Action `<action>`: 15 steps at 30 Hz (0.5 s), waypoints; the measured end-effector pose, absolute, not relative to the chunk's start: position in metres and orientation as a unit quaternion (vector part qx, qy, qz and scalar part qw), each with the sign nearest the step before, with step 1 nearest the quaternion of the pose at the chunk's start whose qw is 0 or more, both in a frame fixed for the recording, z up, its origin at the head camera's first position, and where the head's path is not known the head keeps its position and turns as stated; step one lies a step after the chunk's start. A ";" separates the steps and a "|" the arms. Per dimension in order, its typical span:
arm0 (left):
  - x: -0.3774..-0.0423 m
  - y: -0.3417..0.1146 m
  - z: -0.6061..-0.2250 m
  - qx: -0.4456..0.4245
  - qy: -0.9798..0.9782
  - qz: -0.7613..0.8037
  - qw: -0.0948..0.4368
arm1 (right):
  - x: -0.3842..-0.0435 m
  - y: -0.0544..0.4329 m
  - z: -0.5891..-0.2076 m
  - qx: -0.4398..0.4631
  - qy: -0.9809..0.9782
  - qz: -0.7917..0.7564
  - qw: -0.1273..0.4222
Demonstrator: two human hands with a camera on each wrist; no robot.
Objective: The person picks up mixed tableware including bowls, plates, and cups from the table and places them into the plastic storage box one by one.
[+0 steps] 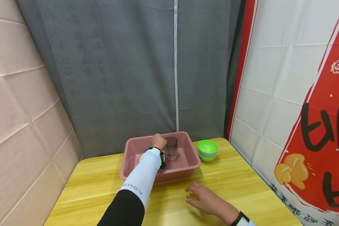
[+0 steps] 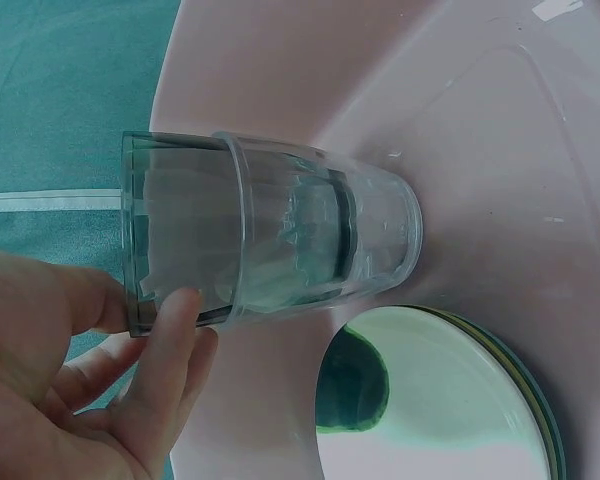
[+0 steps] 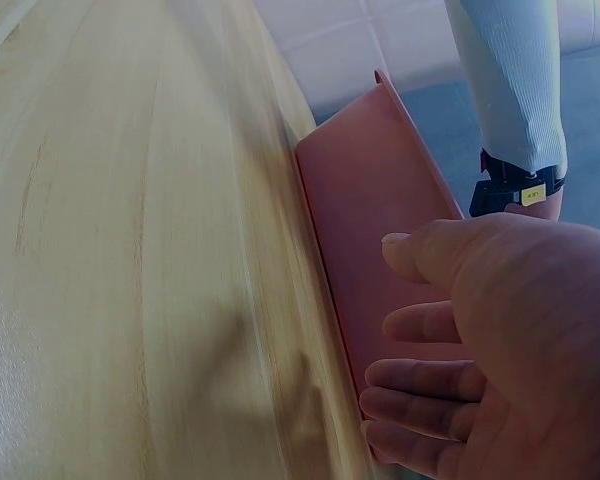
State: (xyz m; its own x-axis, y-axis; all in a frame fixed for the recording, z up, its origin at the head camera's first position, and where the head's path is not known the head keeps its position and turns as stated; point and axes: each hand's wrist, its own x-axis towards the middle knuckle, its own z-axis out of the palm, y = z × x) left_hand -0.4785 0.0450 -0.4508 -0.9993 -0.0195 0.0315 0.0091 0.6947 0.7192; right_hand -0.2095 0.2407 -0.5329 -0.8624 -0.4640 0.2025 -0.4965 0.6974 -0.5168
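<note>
In the pink basin [image 1: 186, 161], a smoky grey cup [image 2: 185, 225] sits nested in a clear cup [image 2: 385, 225], the pair standing upright. My left hand [image 2: 90, 370] pinches the grey cup's rim between thumb and fingers. Beside the cups lies a stack of plates [image 2: 430, 390], the top one white with a green patch; in the head view my forearm hides most of it. My right hand [image 1: 204, 199] hovers above the table in front of the basin, holding nothing, its fingers loosely bent and apart.
A stack of green and grey bowls [image 1: 207, 147] stands on the wooden table [image 1: 101, 182], just right of the basin. A grey curtain [image 1: 124, 78] hangs behind the table. A white and red printed banner [image 1: 271, 94] borders the right side, and a pale cloth wall [image 1: 25, 110] the left.
</note>
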 end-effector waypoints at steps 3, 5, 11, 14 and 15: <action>-0.478 0.044 -0.449 0.000 -0.920 -0.392 0.014 | -0.210 0.241 -0.532 0.262 -0.921 0.288 0.030; -0.477 0.043 -0.449 -0.004 -0.922 -0.388 0.007 | -0.211 0.241 -0.533 0.262 -0.921 0.287 0.027; -0.476 0.038 -0.445 -0.024 -0.923 -0.385 -0.011 | -0.211 0.242 -0.531 0.260 -0.920 0.293 0.017; -0.476 0.035 -0.445 -0.036 -0.924 -0.380 -0.008 | -0.212 0.244 -0.533 0.272 -0.914 0.299 0.024; -0.474 0.033 -0.443 -0.038 -0.924 -0.380 -0.010 | -0.213 0.245 -0.534 0.277 -0.912 0.302 0.028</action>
State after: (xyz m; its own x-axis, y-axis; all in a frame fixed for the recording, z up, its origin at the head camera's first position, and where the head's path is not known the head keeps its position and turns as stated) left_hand -0.4740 0.0333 -0.4434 -0.9969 0.0785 0.0097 0.0626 0.7080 0.7035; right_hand -0.2127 0.2451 -0.5339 -0.8445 -0.4893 0.2178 -0.5226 0.6638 -0.5350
